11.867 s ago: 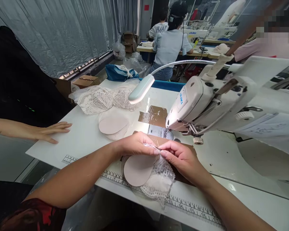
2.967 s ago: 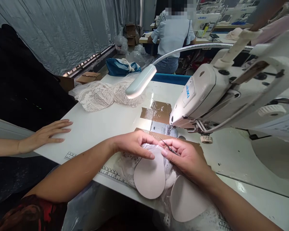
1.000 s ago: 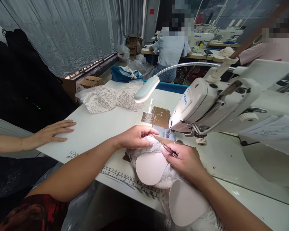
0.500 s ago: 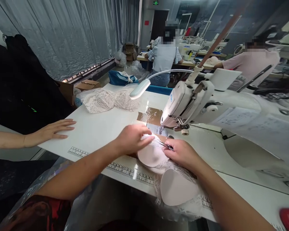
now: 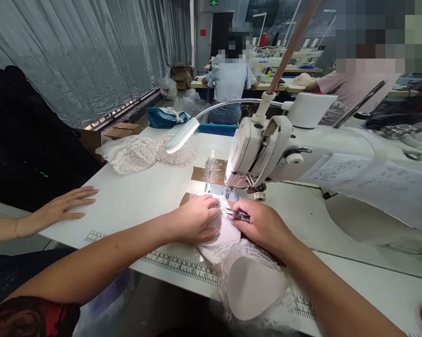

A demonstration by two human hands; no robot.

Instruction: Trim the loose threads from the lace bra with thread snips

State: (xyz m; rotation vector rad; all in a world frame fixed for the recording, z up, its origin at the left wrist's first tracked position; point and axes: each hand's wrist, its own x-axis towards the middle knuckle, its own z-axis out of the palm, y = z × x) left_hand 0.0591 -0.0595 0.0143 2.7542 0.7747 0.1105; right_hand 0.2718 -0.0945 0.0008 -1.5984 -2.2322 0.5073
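A white lace bra (image 5: 256,285) with smooth pale cups lies at the table's front edge, in front of the sewing machine (image 5: 260,154). Its lower cup hangs partly over the edge. My left hand (image 5: 198,219) grips the upper cup, fingers curled over the lace and thumb on the smooth side. In my right hand (image 5: 262,222) are small dark metal thread snips (image 5: 240,215), their points at the lace edge near my left fingertips. The cup's outer side is hidden beneath my left hand.
A second lace bra (image 5: 133,152) lies at the back left under a lamp (image 5: 182,135). Another person's hand (image 5: 61,208) rests flat on the left table edge. Brown pieces (image 5: 211,171) lie by the needle. People sit beyond at other machines.
My left hand has come down onto the upper cup and covers more of it. The snips stay at the lace in my right hand. The view has shifted slightly right.
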